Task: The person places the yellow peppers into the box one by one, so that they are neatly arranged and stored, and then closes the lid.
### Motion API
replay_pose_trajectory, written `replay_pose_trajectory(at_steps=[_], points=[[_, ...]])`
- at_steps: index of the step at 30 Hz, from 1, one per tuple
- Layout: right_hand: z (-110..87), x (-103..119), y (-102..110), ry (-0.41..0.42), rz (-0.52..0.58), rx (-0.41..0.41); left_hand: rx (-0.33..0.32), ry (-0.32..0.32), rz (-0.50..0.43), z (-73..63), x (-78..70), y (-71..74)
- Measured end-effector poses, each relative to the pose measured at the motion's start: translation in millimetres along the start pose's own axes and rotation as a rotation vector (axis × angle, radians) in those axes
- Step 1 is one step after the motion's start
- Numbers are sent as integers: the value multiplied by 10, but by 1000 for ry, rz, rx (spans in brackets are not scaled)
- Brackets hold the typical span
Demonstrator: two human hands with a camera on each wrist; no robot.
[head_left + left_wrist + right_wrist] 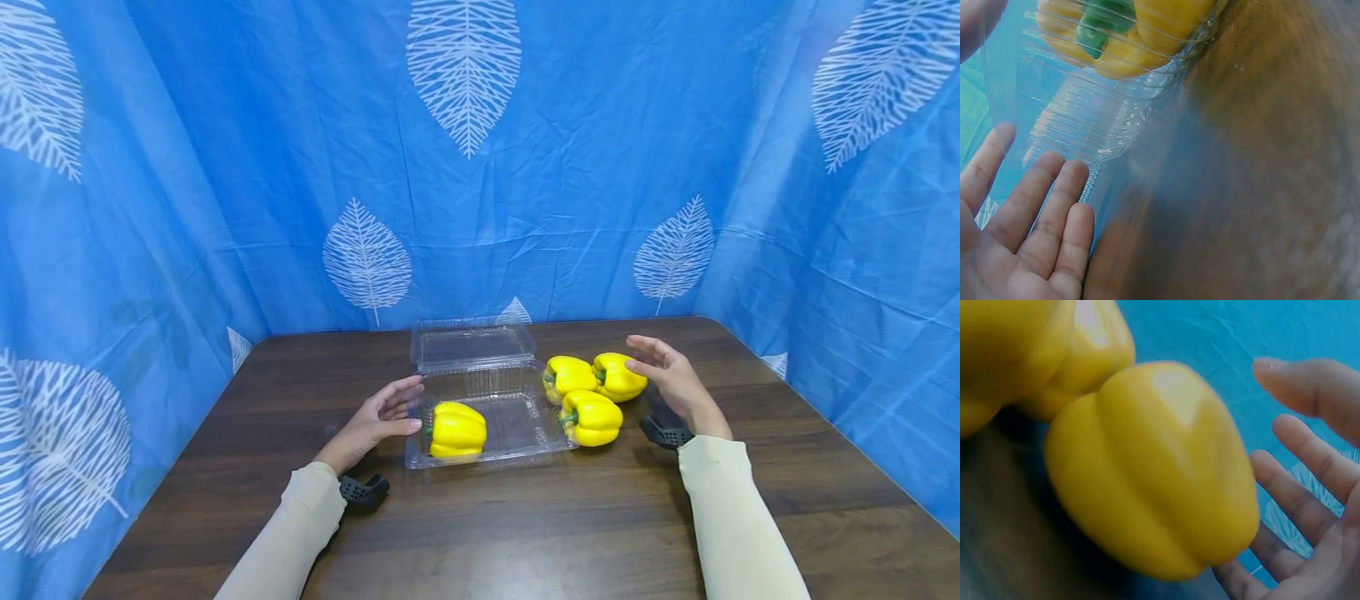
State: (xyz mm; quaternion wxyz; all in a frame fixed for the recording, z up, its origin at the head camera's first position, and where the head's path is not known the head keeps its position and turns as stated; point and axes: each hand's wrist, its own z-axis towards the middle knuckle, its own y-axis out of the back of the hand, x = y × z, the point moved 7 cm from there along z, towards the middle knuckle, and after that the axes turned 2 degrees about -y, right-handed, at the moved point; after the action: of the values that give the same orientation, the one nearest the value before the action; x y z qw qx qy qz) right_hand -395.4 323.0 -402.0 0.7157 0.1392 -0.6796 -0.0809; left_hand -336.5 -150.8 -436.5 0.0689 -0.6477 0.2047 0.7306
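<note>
A clear plastic clamshell box [517,421] lies on the table with its lid [474,343] folded back. One yellow bell pepper [458,430] sits in the left part of its base, green stem [1107,25] toward the left wall. My left hand [375,421] is at that wall, fingers extended, fingertips at the plastic. Three more yellow bell peppers cluster against the box's right side: a front one [592,418], a back left one [570,377] and a back right one [619,377]. Beside the back right pepper [1154,475], my right hand [672,379] has its thumb and fingers spread, holding nothing.
The brown wooden table [480,533] carries the box and peppers. Blue curtains [570,167] with white leaf prints stand around its back and sides. A black wrist strap mount [365,492] sits under each wrist.
</note>
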Motion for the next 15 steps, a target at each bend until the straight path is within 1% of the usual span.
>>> replay_pose_trajectory(at_steps=[5, 8, 12, 15], points=[[12, -127, -21, 4, -1, 12, -1, 3, 4, -6, 4, -2], [18, -201, -38, -14, 24, 15, -1, 3, 1, -4, 8, -2], [22, -268, -53, -29, 54, 26, -2, 4, 2, 4, 12, -2], [20, -291, -64, -34, 48, 43, -1, 4, 6, 7, 12, -3]])
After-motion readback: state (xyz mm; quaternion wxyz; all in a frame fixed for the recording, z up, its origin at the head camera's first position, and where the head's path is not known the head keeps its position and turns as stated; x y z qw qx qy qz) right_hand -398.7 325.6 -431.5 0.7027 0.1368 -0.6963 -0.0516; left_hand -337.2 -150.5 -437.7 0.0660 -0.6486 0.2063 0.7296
